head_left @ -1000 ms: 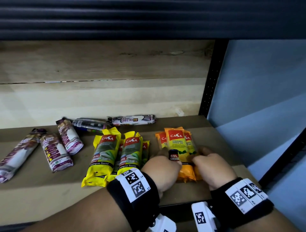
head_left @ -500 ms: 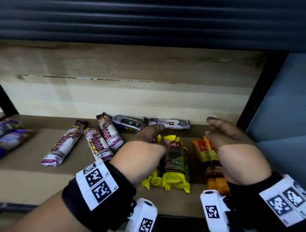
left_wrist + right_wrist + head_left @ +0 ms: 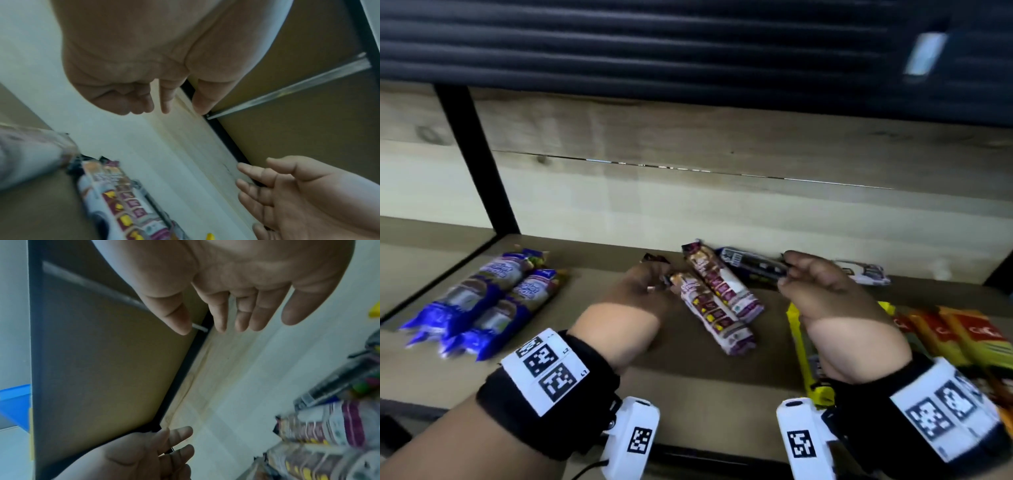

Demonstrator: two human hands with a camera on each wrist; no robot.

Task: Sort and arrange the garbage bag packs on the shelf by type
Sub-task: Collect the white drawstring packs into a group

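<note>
Two maroon-and-white garbage bag packs (image 3: 717, 301) lie side by side mid-shelf; a third is mostly hidden under my left hand (image 3: 654, 284). That hand hovers at their far ends, fingers loosely bent, holding nothing (image 3: 174, 107). My right hand (image 3: 787, 274) floats open above the dark packs (image 3: 751, 267) along the back wall, its fingers straight (image 3: 216, 327). Blue packs (image 3: 482, 308) are grouped at the left. A yellow pack (image 3: 799, 342) lies below my right wrist, and orange packs (image 3: 962, 337) sit at the far right.
A white-labelled pack (image 3: 866, 274) lies at the back right. A black upright post (image 3: 479, 164) splits the shelf (image 3: 688, 383) at the left. The wooden back wall (image 3: 688, 212) stands close behind the packs. Bare board runs along the front edge.
Both hands let go of the orange packs, lifted and moved left to the maroon packs. The view swung left, bringing the blue packs into sight.
</note>
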